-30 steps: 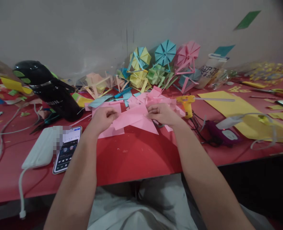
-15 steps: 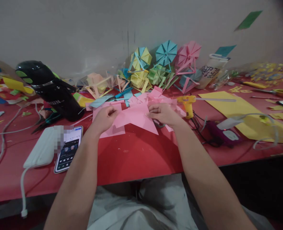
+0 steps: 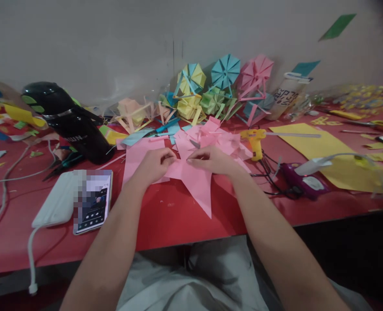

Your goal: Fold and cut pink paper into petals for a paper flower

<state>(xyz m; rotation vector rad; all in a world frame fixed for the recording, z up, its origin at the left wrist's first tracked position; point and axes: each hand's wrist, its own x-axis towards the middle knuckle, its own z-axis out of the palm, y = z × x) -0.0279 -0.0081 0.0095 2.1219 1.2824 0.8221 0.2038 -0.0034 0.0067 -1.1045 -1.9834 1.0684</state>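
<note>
A piece of pink paper (image 3: pixel 198 183) with pointed corners is held between my hands above the red table. My left hand (image 3: pixel 157 164) pinches its left part between thumb and fingers. Close beside it, my right hand (image 3: pixel 212 160) is closed on the paper's upper edge, and one long point hangs toward me. Under my left hand lies a flat pink sheet (image 3: pixel 136 157). Behind my right hand is a heap of pink paper pieces (image 3: pixel 211 131), with a dark blade tip (image 3: pixel 194 144) showing among them.
A yellow glue gun (image 3: pixel 255 144) lies right of the heap, near a purple power strip (image 3: pixel 303 181) and yellow paper (image 3: pixel 295 134). At left stand a black bottle (image 3: pixel 78 129), a power bank (image 3: pixel 57 198) and a phone (image 3: pixel 96 201). Folded paper lanterns (image 3: pixel 225 71) line the wall.
My hands have come closer together. The pink paper has turned, so its long point now hangs lower toward me. A blade tip has come into sight behind my right hand.
</note>
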